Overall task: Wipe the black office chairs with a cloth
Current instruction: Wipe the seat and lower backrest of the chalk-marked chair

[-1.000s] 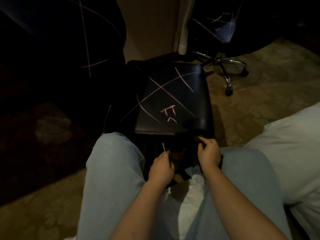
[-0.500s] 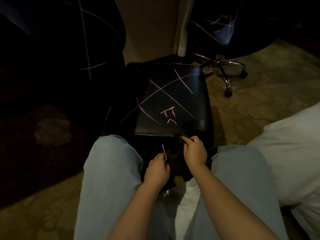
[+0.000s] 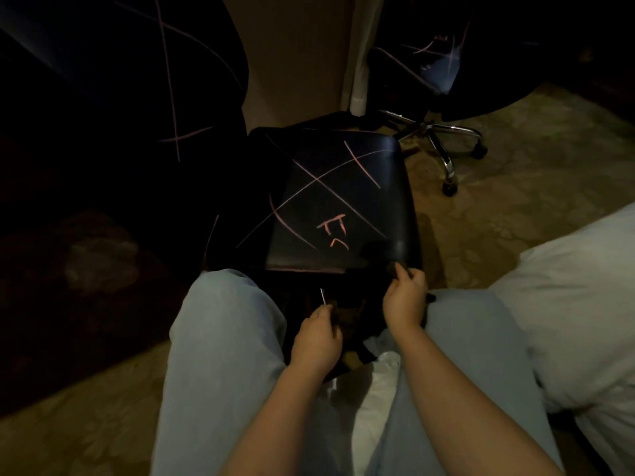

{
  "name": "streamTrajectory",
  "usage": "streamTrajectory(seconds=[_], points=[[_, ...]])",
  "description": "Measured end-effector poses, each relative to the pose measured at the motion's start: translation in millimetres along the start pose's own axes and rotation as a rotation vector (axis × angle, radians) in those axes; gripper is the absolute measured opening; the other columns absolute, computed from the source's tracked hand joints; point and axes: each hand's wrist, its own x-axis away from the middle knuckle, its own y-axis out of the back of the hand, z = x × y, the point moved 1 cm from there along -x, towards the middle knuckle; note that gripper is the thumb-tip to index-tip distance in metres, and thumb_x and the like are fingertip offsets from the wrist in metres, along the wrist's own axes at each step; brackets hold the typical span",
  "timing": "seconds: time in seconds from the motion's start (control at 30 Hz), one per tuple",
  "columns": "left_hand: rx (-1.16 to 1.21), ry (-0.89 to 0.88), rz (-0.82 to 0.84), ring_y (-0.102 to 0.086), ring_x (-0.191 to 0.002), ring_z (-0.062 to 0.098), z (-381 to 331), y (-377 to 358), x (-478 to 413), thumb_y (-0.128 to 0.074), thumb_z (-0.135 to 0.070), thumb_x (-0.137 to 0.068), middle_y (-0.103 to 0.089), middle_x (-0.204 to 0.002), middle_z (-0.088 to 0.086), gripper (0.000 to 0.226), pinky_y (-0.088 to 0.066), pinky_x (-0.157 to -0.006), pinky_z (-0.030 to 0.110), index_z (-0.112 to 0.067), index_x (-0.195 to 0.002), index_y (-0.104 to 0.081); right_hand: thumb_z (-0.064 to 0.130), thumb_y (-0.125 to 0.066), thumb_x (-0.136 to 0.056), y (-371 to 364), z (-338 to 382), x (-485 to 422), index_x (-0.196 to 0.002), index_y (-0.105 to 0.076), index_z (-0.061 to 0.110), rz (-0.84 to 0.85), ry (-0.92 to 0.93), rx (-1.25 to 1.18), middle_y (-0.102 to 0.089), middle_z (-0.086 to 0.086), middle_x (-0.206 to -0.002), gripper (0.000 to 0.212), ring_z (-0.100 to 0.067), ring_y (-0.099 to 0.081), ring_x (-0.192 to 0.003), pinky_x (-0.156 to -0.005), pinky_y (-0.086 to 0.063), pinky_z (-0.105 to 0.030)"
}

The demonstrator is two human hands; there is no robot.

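Observation:
A black office chair seat (image 3: 343,187) marked with pink chalk lines stands right in front of my knees. My right hand (image 3: 405,297) pinches a dark cloth (image 3: 364,314) at the seat's near right corner. My left hand (image 3: 318,338) holds the same dark cloth lower down between my knees, and a thin pale stick (image 3: 323,296) pokes up from its fingers. The cloth hangs between both hands and is hard to make out in the dim light. Two more black chairs with pink marks stand at the far left (image 3: 137,80) and far right (image 3: 446,56).
The right chair's chrome wheeled base (image 3: 443,142) stands on the patterned carpet (image 3: 515,187) beside the seat. White bedding (image 3: 567,321) lies at my right. My legs in light jeans (image 3: 220,355) fill the foreground. A beige wall (image 3: 295,53) stands behind.
My right hand shifted left along the seat's front edge, then back to the right corner, with the cloth in its fingers. My left hand stayed almost still.

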Motion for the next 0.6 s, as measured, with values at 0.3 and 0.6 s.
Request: streamTrajectory(seconds=[0.3,0.6], points=[[-0.014,-0.016,-0.131,-0.041,-0.133,0.021,9.2,25.4,1.6,-0.046,-0.018,-0.098,-0.042,-0.148,0.004,0.05,-0.032,-0.106,0.027,-0.013,-0.146,-0.036,0.002,-0.049,-0.094,-52.5,36.1,19.6,-0.141,-0.049,0.017,0.295,0.426,0.189,-0.041,-0.009,-0.139,0.049,-0.025,-0.041,-0.124,-0.103,-0.041,-0.033],[-0.23,-0.221,-0.316,-0.041,-0.134,0.023,-0.7,101.2,-19.2,-0.052,-0.02,-0.095,-0.043,-0.148,0.005,0.048,-0.034,-0.111,0.036,-0.015,-0.142,-0.043,-0.001,-0.049,-0.092,9.7,-28.2,-26.5,-0.127,-0.059,0.002,-0.054,0.062,0.073,-0.05,-0.021,-0.121,0.037,-0.037,-0.051,-0.108,-0.092,-0.038,-0.029]])
